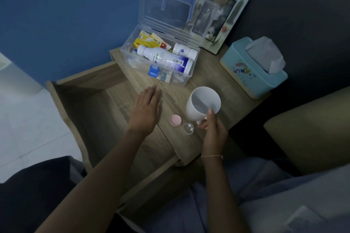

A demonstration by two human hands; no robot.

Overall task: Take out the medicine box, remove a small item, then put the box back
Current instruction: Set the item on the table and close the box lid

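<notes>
Medicine box [161,60] stood open on the counter [206,73], lid up, just beyond the left hand [146,108], fingers spread flat and holding nothing. Right hand [212,128] curled round the handle of a white mug [203,105]. Between both sets of fingers: small clear cup [188,128] with two white pills, pink cap [175,119] beside it. Item judged removed; next, probably lid shut, box returned to the open drawer [98,104] under the left fingers

Clear medicine box [130,51] with a blue latch [153,71], white mug [202,104], pink cap [175,119], light-blue tissue holder [251,70], wood-grain counter [208,73].
</notes>
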